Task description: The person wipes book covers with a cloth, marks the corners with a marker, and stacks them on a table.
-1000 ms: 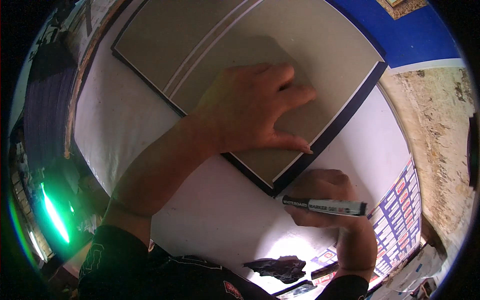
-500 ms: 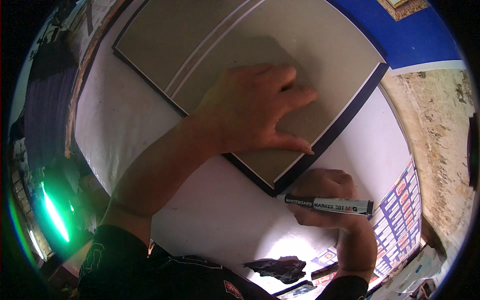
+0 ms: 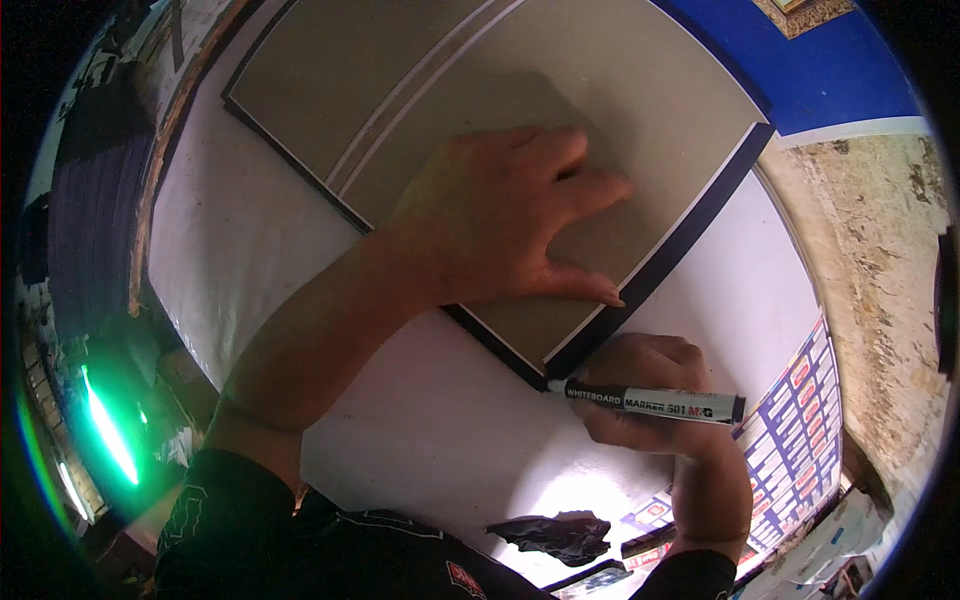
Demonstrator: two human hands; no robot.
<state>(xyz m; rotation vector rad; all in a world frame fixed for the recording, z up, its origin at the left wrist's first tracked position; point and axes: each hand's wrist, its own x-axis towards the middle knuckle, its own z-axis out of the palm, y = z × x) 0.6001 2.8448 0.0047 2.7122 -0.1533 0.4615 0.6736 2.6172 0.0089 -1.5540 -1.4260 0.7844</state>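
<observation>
The right hand (image 3: 650, 362) is clamped around a marker (image 3: 660, 403), white and black; against half a second ago, the marker's writing end sits slightly higher, now at the near corner of the board (image 3: 470, 90), left of that hand. The left hand (image 3: 515, 215) keeps its place, palm down on the board, thumb and fingers apart. Around it the board is grey-brown with black edging (image 3: 690, 215); beyond, to its left, runs a pale-edged stripe (image 3: 397, 100).

The left hand (image 3: 500, 215) lies palm down, thumb (image 3: 588, 285) splayed, while the right hand (image 3: 645, 362) curls in a grip.
</observation>
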